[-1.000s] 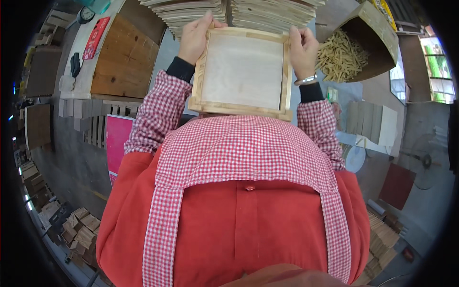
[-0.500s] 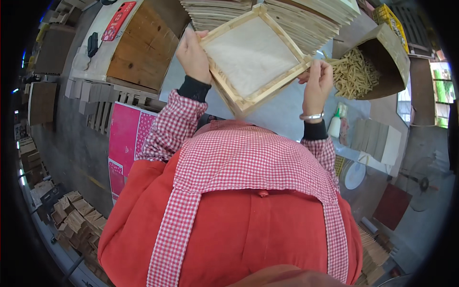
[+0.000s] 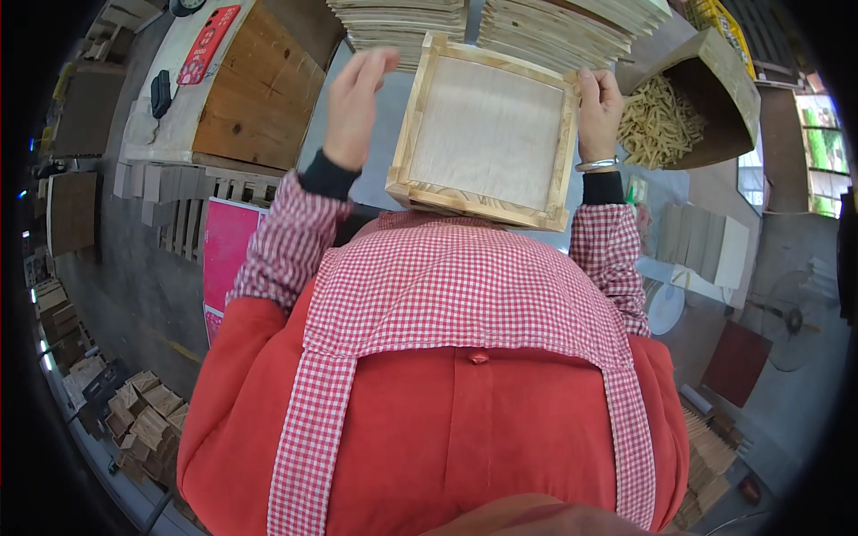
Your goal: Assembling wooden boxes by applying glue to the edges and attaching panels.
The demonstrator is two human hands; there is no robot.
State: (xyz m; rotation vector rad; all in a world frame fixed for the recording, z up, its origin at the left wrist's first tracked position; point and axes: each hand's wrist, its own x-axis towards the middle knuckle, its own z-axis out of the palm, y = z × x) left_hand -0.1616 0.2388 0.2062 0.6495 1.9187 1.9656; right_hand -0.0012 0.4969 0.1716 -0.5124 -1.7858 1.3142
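A square, shallow wooden box (image 3: 490,130) with pale frame sides and a whitish flat panel lies on the grey work table, close in front of my checked apron. My right hand (image 3: 601,114) is at its far right corner, fingers curled and closed against the rim; the fingertips are partly hidden. To the left of the box, my left hand (image 3: 352,112) is raised and apart from it, with nothing visible in it. Its fingers are stretched out and slightly blurred.
Stacks of thin wooden boards (image 3: 545,36) stand just beyond the box. At the right, a tipped carton (image 3: 728,98) holds many small wooden sticks (image 3: 660,125). Grey blocks (image 3: 697,241) sit nearer. A wooden cabinet (image 3: 259,89) at left bears a red phone-like item (image 3: 209,45).
The box has turned from a tilted diamond position to nearly square with me and come down closer. My left hand has let go of its left corner and moved off. The right hand stays at its corner.
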